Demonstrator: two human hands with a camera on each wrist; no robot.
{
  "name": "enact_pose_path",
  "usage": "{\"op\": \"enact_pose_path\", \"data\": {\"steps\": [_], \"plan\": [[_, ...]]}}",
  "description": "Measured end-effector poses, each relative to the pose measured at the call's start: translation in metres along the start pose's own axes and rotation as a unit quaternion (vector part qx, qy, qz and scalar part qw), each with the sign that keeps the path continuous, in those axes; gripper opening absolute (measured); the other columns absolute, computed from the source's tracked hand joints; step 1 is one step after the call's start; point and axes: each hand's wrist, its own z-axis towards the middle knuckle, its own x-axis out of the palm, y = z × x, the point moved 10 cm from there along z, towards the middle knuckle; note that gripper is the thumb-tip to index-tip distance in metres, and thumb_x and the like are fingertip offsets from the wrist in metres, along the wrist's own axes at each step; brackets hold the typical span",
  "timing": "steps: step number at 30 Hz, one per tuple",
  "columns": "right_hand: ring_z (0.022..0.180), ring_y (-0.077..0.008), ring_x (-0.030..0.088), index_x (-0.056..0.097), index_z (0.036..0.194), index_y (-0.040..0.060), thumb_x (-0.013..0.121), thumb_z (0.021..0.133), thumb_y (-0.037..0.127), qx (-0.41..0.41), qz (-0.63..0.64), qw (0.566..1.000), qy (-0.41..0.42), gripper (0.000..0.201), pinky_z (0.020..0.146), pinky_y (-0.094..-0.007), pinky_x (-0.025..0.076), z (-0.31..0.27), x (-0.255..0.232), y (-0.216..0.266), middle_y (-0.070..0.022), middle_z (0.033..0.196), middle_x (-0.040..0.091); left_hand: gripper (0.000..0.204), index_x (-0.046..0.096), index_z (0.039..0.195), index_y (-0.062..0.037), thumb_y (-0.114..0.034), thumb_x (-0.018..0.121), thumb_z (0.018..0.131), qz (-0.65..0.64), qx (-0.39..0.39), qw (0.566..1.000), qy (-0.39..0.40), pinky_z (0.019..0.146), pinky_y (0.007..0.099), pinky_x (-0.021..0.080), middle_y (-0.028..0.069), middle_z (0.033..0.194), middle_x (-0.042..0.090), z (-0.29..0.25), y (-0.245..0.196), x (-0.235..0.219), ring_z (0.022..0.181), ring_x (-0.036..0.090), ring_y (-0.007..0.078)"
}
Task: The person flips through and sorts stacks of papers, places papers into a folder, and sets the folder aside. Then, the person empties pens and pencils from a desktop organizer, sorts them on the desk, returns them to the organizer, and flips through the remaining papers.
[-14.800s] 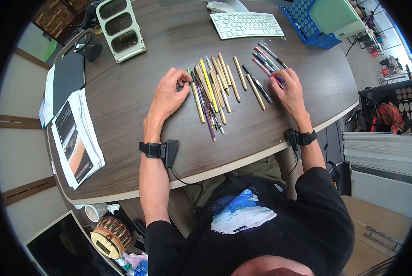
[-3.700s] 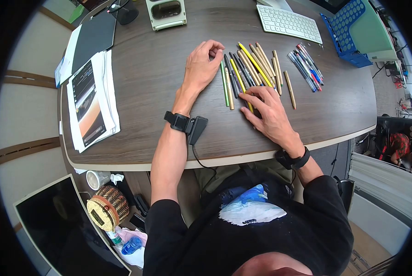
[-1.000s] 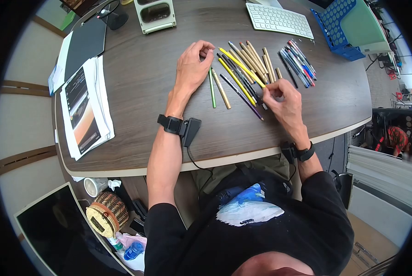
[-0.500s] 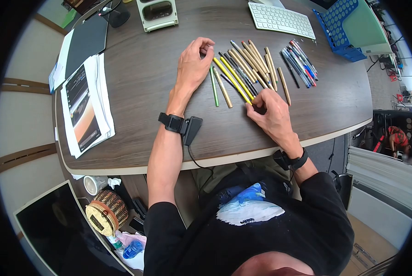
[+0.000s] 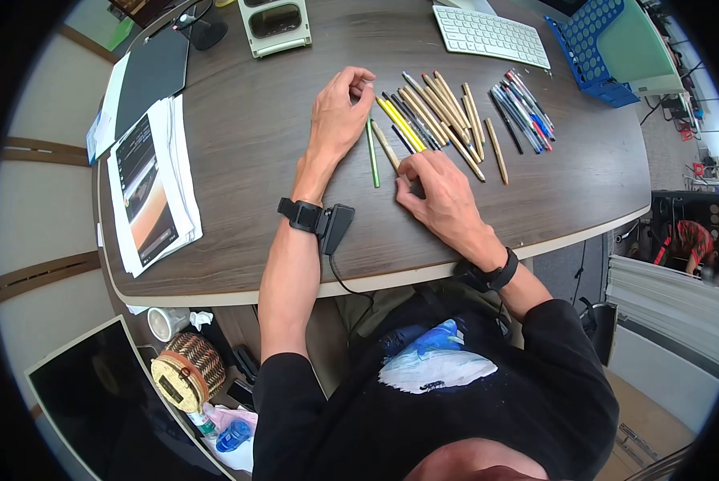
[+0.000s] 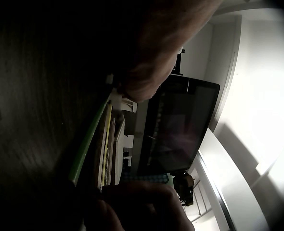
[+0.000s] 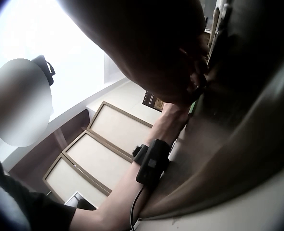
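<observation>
My right hand [image 5: 439,192] is at the near ends of the pencils, its thumb and forefinger pinching the lower end of a natural-wood pencil [image 5: 384,143]. In the left wrist view, the right hand's fingers [image 6: 151,197] meet the ends of the lined-up pencils. My left hand [image 5: 339,112] rests on the desk with fingers loosely bent, beside the top end of a green pencil [image 5: 373,156]. Two yellow pencils [image 5: 402,124] lie side by side, partly under the right hand. Black pencils [image 5: 423,120] and several wooden pencils [image 5: 447,104] fan out to their right.
A separate bundle of pens [image 5: 524,112] lies to the right, below the keyboard [image 5: 492,36]. A blue file holder [image 5: 592,56] stands at the back right. Papers [image 5: 155,184] and a black folder [image 5: 155,76] lie along the left side. A white stand [image 5: 276,24] is at the back.
The right hand moved a yellow pencil left and down beside the other yellow one. It has since shifted left to the wooden pencil's lower end. The left hand stays nearly still.
</observation>
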Motion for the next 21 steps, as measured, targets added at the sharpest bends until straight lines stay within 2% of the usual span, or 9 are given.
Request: {"op": "enact_pose_path", "data": {"steps": [2,5,7,11,13,15,16,20,21], "plan": [[0.084,-0.0318,0.067,0.066,0.098,0.0056,0.083,0.081,0.000,0.023,0.042,0.998,-0.028,0.025,0.075,-0.0425,0.055,0.001,-0.012,-0.004,-0.0098,0.089,0.067,0.024,0.073,0.121,-0.0042,-0.021,0.067,0.105,0.000,0.001,1.000,-0.002,0.084,0.0357,0.056,0.0067,0.105,0.076,0.000,0.001,0.000,0.096,0.070,0.0184],[0.081,-0.0272,0.071,0.068,0.096,0.0044,0.080,0.083,-0.001,0.093,0.055,0.993,-0.040,0.018,0.073,-0.0393,0.058,-0.001,-0.036,-0.023,-0.0099,0.090,0.071,0.024,0.074,0.121,-0.0050,-0.022,0.067,0.105,0.000,-0.006,1.000,0.004,0.084,0.0358,0.056,0.0061,0.103,0.076,-0.001,0.002,0.000,0.096,0.070,0.0185],[0.077,-0.0217,0.068,0.070,0.096,0.0036,0.080,0.085,0.000,0.106,0.026,0.991,-0.074,0.015,0.070,-0.0357,0.056,-0.003,-0.054,-0.043,-0.0087,0.089,0.070,0.021,0.074,0.115,-0.0052,-0.020,0.067,0.103,0.004,-0.003,1.000,-0.002,0.087,0.0368,0.058,0.0066,0.100,0.074,-0.001,0.000,0.000,0.092,0.071,0.0199],[0.073,-0.0172,0.063,0.070,0.096,0.0028,0.080,0.087,0.003,0.150,0.002,0.977,-0.155,0.013,0.068,-0.0334,0.053,-0.011,-0.087,-0.088,-0.0064,0.086,0.069,0.024,0.074,0.120,-0.0058,-0.024,0.066,0.106,0.014,-0.009,1.000,0.011,0.085,0.0363,0.056,0.0051,0.102,0.075,-0.001,0.001,0.001,0.096,0.069,0.0178],[0.076,-0.0189,0.062,0.071,0.096,0.0030,0.080,0.089,0.006,0.179,-0.007,0.971,-0.161,0.013,0.072,-0.0345,0.053,-0.015,-0.093,-0.105,-0.0062,0.086,0.068,0.025,0.074,0.120,-0.0058,-0.025,0.066,0.106,0.018,-0.011,1.000,0.013,0.085,0.0360,0.056,0.0049,0.102,0.075,-0.001,0.002,0.002,0.097,0.069,0.0179],[0.081,-0.0206,0.062,0.072,0.098,0.0037,0.081,0.091,0.010,0.175,-0.043,0.980,-0.082,0.014,0.076,-0.0363,0.053,-0.013,-0.083,-0.113,-0.0064,0.090,0.068,0.025,0.075,0.119,-0.0058,-0.024,0.066,0.106,0.020,-0.007,1.000,0.014,0.085,0.0358,0.055,0.0049,0.102,0.075,-0.001,0.001,0.002,0.097,0.069,0.0179],[0.091,-0.0241,0.065,0.072,0.100,0.0039,0.081,0.093,0.015,0.193,-0.037,0.979,-0.053,0.016,0.083,-0.0390,0.054,-0.016,-0.078,-0.119,-0.0086,0.096,0.068,0.024,0.075,0.119,-0.0058,-0.024,0.066,0.105,0.022,-0.006,1.000,0.014,0.085,0.0356,0.055,0.0049,0.103,0.075,-0.001,0.001,0.002,0.097,0.069,0.0180],[0.101,-0.0286,0.066,0.072,0.107,0.0032,0.081,0.094,0.016,0.136,-0.035,0.986,-0.089,0.020,0.090,-0.0417,0.054,-0.022,-0.088,-0.113,-0.0117,0.109,0.068,0.024,0.075,0.119,-0.0060,-0.024,0.066,0.105,0.017,-0.011,1.000,0.016,0.085,0.0354,0.055,0.0049,0.103,0.076,-0.001,0.001,0.002,0.096,0.069,0.0179],[0.110,-0.0318,0.064,0.072,0.112,0.0034,0.081,0.095,0.017,0.135,-0.044,0.986,-0.082,0.024,0.096,-0.0433,0.053,-0.024,-0.089,-0.112,-0.0144,0.118,0.065,0.024,0.075,0.118,-0.0061,-0.024,0.066,0.105,0.020,-0.011,1.000,0.014,0.085,0.0355,0.055,0.0050,0.104,0.076,-0.001,0.001,0.002,0.097,0.070,0.0179]]}}
